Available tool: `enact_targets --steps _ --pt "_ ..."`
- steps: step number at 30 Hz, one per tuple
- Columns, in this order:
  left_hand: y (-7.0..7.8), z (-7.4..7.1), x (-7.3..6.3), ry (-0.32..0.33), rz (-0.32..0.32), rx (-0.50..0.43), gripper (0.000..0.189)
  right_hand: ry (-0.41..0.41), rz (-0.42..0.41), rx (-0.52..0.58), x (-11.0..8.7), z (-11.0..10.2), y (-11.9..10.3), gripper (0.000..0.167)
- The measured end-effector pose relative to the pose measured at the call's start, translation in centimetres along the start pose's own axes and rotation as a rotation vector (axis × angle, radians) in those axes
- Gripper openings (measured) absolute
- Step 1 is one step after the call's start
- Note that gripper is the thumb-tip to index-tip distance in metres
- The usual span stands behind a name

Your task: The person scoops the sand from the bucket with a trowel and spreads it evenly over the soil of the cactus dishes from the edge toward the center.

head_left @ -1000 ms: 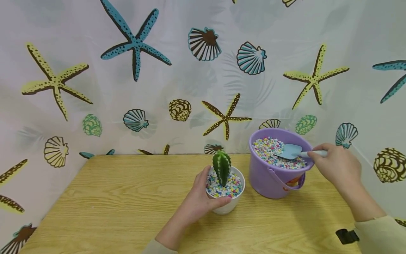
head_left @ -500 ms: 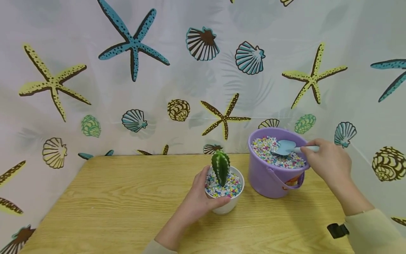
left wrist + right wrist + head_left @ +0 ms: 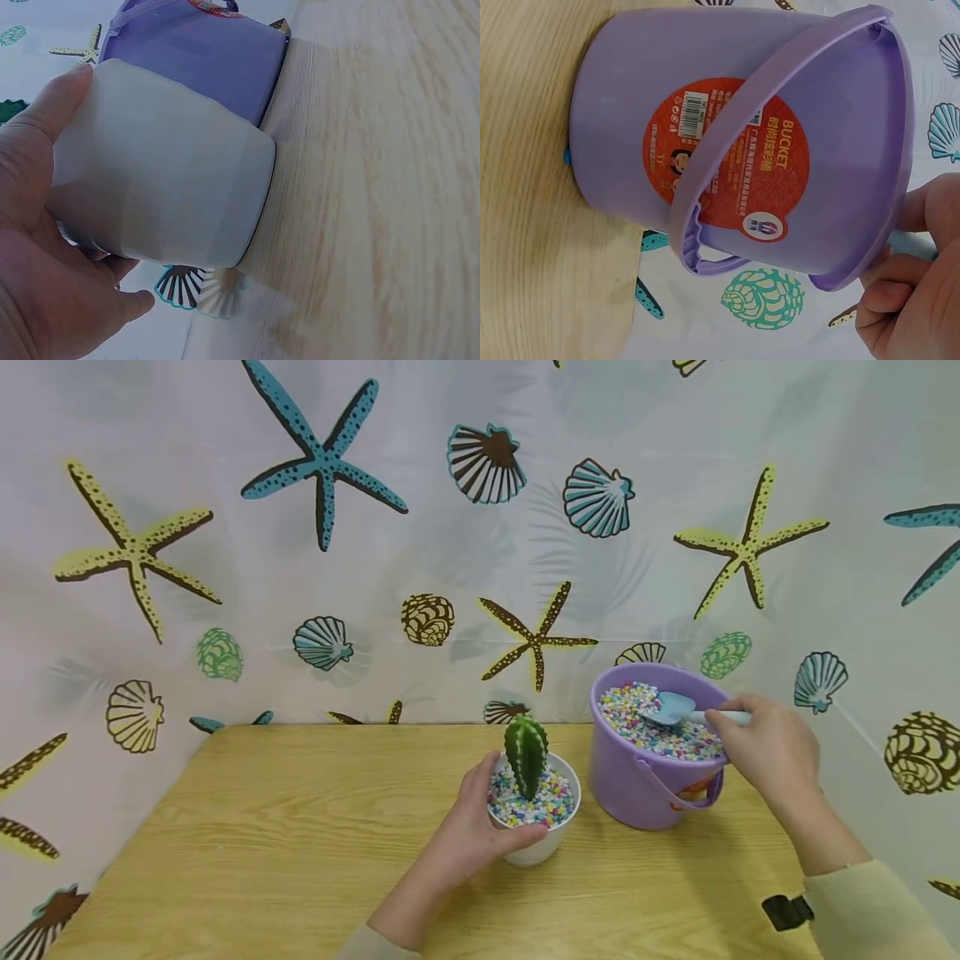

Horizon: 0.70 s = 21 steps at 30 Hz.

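My left hand (image 3: 480, 831) holds a white flowerpot (image 3: 536, 852) by its side, thumb along the near rim and fingers round the far left. A ribbed green cactus (image 3: 526, 760) stands upright in it, amid multicoloured pebbles (image 3: 551, 802). In the left wrist view the pot (image 3: 165, 169) stands on the table. My right hand (image 3: 772, 747) grips the handle of a light blue toy shovel (image 3: 670, 707), whose blade lies on the small coloured pebbles (image 3: 667, 739) inside a purple bucket (image 3: 637, 789). The bucket's wall hides most of the shovel in the right wrist view.
The bucket's carrying handle (image 3: 727, 127) hangs down over a red round label (image 3: 780, 172). Pot and bucket stand close together on a wooden table (image 3: 300, 827). Behind them hangs a white cloth (image 3: 420, 543) printed with starfish and shells.
My right hand has moved left over the bucket, and the shovel blade has slid left across the pebbles. My left hand and the pot have stayed in place.
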<state>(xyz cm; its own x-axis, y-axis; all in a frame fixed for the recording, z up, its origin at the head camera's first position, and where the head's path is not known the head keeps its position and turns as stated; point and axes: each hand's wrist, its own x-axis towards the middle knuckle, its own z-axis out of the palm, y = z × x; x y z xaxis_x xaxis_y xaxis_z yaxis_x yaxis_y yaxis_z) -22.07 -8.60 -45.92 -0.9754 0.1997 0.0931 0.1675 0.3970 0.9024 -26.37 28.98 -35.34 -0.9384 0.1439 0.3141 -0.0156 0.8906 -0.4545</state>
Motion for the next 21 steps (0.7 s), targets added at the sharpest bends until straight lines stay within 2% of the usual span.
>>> enact_targets --steps 11,21 --pt "0.0 -0.05 0.11 -0.004 0.008 0.011 0.129 -0.025 0.013 0.056 -0.27 0.3 -0.16 0.051" --pt "-0.1 0.06 0.11 -0.009 -0.004 0.01 0.13 -0.016 0.017 0.067 -0.28 0.46 0.09 0.051"
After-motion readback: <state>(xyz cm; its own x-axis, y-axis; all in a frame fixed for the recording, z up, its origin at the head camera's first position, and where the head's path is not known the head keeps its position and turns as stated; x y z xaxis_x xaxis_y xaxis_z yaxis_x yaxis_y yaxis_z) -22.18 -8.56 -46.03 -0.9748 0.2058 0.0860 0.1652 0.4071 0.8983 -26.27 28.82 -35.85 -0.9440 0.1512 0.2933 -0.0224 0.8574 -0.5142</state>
